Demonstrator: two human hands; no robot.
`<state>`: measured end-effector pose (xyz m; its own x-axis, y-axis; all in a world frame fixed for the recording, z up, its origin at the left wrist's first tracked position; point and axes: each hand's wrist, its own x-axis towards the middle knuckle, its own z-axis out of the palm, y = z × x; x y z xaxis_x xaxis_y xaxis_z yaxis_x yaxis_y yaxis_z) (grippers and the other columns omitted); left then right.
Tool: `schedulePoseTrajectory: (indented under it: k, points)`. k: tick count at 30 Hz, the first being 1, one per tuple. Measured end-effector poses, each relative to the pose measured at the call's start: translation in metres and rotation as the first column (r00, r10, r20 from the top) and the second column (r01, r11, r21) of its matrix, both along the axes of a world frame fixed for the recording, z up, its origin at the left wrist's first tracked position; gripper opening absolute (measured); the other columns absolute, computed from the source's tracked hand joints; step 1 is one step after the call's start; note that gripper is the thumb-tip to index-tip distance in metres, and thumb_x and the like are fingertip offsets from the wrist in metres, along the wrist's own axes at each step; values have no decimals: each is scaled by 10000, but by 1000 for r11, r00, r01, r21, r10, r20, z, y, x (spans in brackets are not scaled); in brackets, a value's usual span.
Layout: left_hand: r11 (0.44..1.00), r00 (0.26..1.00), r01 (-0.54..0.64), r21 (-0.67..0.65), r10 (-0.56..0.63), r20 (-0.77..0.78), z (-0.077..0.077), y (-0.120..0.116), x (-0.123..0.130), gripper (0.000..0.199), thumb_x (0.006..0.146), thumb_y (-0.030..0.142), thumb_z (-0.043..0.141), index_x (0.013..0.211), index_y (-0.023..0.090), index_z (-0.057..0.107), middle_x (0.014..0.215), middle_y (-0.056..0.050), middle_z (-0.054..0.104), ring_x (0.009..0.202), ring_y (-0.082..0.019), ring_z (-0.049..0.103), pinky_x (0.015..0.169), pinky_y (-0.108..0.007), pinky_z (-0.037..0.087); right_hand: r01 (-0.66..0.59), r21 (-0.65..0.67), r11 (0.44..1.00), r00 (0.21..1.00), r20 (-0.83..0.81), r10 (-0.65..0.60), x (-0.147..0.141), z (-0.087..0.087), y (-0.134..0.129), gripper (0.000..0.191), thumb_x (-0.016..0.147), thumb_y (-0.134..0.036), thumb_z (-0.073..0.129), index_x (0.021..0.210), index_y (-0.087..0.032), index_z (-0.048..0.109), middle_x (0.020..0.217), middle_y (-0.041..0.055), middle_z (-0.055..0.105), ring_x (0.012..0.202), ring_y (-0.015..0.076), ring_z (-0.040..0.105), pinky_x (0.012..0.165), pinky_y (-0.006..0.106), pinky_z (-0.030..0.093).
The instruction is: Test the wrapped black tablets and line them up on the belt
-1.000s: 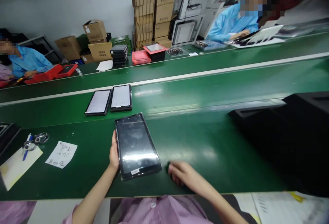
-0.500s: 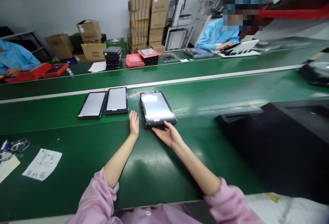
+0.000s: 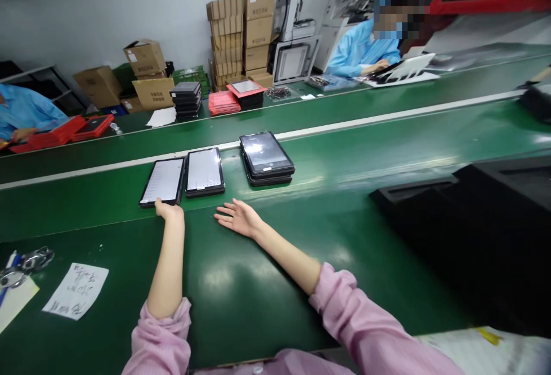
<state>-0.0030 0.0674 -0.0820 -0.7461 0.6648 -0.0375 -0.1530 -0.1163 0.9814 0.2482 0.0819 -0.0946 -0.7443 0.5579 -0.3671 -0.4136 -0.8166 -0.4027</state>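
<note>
My left hand (image 3: 169, 211) is at the near edge of the leftmost tablet (image 3: 162, 182), its thumb over the lit screen's corner and its other fingers mostly hidden at the edge. Right beside that tablet lies a second tablet (image 3: 205, 171), also with a bright white screen. My right hand (image 3: 237, 218) is open and holds nothing, palm turned up and fingers spread toward the left, above the green bench. Beyond it sits a small stack of tablets (image 3: 267, 154), the top one showing a darker, reflecting screen.
A handwritten paper slip (image 3: 77, 291) lies at the left, near pens and clear-wrapped items (image 3: 37, 259). Large black trays (image 3: 469, 237) cover the right side. Across the white strip (image 3: 344, 122), stacked tablets (image 3: 186, 99) and red sleeves (image 3: 224, 103) stand before two co-workers in blue.
My right hand has left the tablet stack, which now sits farther back with a darker top screen. My left hand has moved left to the leftmost tablet. The view has shifted slightly.
</note>
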Motion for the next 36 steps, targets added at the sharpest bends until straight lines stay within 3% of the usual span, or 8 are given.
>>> schedulePoseTrajectory:
  k: [5,9,15,21,26,29,32,36]
  points:
    - [993,944,-92,71,64,323,0,-12,-18,492,868,493,191,1141,281,541,1232,-93,554,1270,-254,507,1000,-484,480,214,-284,935,976,18,-218,-51,28,26,665,930,-334,540,1479,-130,227,1399,217,464,1303,273,543,794,367,596]
    - [986,863,-89,144,4,506,0,-19,-19,507,952,501,60,937,251,501,1033,-78,508,1058,-209,550,913,-444,529,278,-385,880,940,-78,-332,-63,32,37,549,939,-434,558,1365,-193,310,1219,125,540,1064,185,662,675,270,581]
    - [953,759,-21,301,-180,625,9,-30,-17,545,1025,535,63,813,199,436,814,-20,461,782,-146,543,823,-380,563,217,-144,966,958,-159,-239,-45,12,49,123,981,-343,482,939,-229,463,845,9,594,704,130,628,548,219,507]
    - [919,621,194,344,-386,682,11,-57,7,301,1043,245,314,813,153,485,783,17,471,572,-41,468,804,-254,552,153,-85,985,975,-150,-165,-6,-1,42,252,1007,-317,407,782,-211,451,736,32,632,605,137,559,536,228,469]
    - [860,496,437,264,-475,726,5,-112,33,245,981,176,382,820,138,564,724,39,428,484,-34,432,767,-324,590,-49,211,976,997,-50,61,63,-13,9,359,1017,-419,425,775,-179,540,656,38,617,574,140,551,572,246,461]
    - [686,381,695,215,-605,700,-2,-157,44,148,946,246,519,917,171,644,683,66,436,439,-18,424,815,-360,594,-161,341,926,987,49,154,112,-20,-30,392,936,-511,586,770,-155,574,649,51,636,569,135,564,587,245,448]
    - [532,287,813,236,-719,634,-14,-208,59,190,922,337,629,1089,250,656,659,91,489,394,6,404,823,-348,588,-122,357,926,990,109,88,154,-23,-85,362,890,-531,661,893,-177,582,618,10,624,535,130,546,555,240,412]
    - [481,277,854,197,-742,610,-28,-275,82,406,946,414,615,1329,298,542,596,122,504,325,6,368,794,-350,588,-172,310,935,966,240,98,193,-15,-155,420,894,-593,626,1047,-206,569,671,9,637,529,127,546,541,249,399]
